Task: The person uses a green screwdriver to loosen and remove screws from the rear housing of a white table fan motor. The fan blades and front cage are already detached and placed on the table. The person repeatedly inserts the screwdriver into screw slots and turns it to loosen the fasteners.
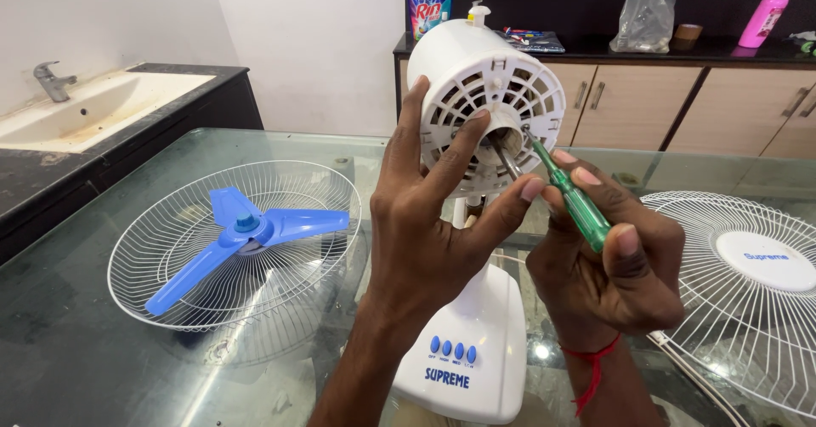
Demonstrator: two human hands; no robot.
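Head view: the person's left hand (425, 223) is spread against the front of the white fan motor housing (484, 96), its grip open, with the thumb and forefinger reaching toward the bare metal shaft (507, 159) that sticks out of the housing's middle. The right hand (608, 265) has its grip pressed together around a green-handled screwdriver (578, 202), pinched between thumb and fingertips. The screwdriver's long axis runs slantwise, from the hand at lower right up and left to its tip, which meets the housing face just beside the shaft. So the housing lies up and to the left of the right hand and straight ahead of the left, which is the nearer of the two and already touches it. The housing stands on its white fan base (467, 342), with blue buttons, on the glass tabletop (76, 342).

To the left a white wire guard (170, 295) lies dished upward like a bowl, and the blue three-bladed fan blade (242, 236) rests inside it. A second wire guard (739, 308) lies at the right, nothing in it.
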